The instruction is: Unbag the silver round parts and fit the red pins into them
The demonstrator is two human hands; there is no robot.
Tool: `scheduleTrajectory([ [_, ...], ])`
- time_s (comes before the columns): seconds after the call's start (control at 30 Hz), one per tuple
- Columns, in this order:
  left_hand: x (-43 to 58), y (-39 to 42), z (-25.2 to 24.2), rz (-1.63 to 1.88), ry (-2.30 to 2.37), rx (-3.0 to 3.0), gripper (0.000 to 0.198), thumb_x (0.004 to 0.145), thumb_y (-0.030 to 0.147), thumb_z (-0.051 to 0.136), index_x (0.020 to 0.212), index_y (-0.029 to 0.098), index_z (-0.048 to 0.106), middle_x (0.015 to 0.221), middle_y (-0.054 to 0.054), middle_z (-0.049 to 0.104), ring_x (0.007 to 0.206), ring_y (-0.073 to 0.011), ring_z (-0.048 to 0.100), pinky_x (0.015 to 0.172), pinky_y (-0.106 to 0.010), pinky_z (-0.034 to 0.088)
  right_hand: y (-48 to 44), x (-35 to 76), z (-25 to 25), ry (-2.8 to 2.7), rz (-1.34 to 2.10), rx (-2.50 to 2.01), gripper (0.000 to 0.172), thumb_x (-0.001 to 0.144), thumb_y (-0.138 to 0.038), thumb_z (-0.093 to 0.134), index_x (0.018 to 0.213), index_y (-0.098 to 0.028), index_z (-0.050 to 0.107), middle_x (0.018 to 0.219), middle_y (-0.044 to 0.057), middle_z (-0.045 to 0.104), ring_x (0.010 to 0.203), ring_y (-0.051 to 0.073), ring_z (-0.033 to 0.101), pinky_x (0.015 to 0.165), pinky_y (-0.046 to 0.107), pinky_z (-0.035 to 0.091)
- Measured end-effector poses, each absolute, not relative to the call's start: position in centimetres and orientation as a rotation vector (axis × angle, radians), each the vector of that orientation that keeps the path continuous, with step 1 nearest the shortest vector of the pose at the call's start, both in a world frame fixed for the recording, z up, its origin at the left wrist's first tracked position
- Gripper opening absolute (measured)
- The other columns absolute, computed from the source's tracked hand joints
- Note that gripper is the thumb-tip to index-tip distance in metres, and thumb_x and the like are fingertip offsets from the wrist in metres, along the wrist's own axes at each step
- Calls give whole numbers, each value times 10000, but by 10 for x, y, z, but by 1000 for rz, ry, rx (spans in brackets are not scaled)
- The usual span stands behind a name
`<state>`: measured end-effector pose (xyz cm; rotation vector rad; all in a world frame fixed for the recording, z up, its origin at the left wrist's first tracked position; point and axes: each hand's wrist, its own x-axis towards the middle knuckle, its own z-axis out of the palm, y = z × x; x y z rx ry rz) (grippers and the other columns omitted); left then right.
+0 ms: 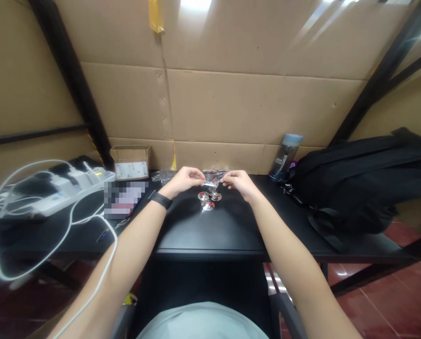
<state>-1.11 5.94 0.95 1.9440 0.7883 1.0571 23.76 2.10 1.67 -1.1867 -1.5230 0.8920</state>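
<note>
Over the back of the black table (pixel 210 238), a small clear plastic bag (pixel 213 181) is stretched between my two hands. My left hand (pixel 186 181), with a black band on its wrist, pinches the bag's left side. The right side is pinched between the fingertips of my right hand (pixel 241 183). Just below the bag lie shiny round metal pieces with red marks: a left piece (pixel 202 196), a right piece (pixel 216 197) and a front piece (pixel 208 205). Their exact kind is too small to make out. More crumpled clear plastic (pixel 164 176) lies behind my left hand.
At the left are a white power strip (pixel 51 200) with looping white cables, an open cardboard box (pixel 131 162) and a blurred-out flat item (pixel 125 200). A bottle (pixel 285 157) and a black backpack (pixel 365 179) stand at the right. A cardboard wall (pixel 231 103) closes the back.
</note>
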Motion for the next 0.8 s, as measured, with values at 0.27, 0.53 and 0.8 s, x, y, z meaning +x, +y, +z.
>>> scheduleTrajectory([
  [0.27, -14, 62, 8, 1097, 791, 2438, 354, 748, 46, 606, 871, 269, 854, 943, -41, 778, 796, -190, 683, 841, -300, 530, 26, 251, 15, -1671, 598, -1247, 30, 704, -170, 701, 687, -167, 726, 619, 56, 724, 615, 188, 681, 603, 276, 515],
  [0.53, -9, 58, 13, 1056, 809, 2740, 439, 730, -45, 508, 808, 232, 839, 989, -53, 720, 932, -199, 674, 942, -326, 523, 22, 255, 21, -1859, 454, -1186, 177, 727, -131, 627, 817, -195, 766, 708, -4, 741, 642, 150, 639, 652, 257, 474],
  [0.8, -12, 61, 11, 1107, 895, 2782, 393, 790, -26, 475, 782, 193, 802, 929, -59, 720, 880, -192, 680, 909, -319, 533, 24, 256, 21, -1928, 325, -1202, 262, 799, -131, 570, 814, -200, 822, 858, 49, 788, 743, 194, 695, 729, 307, 533],
])
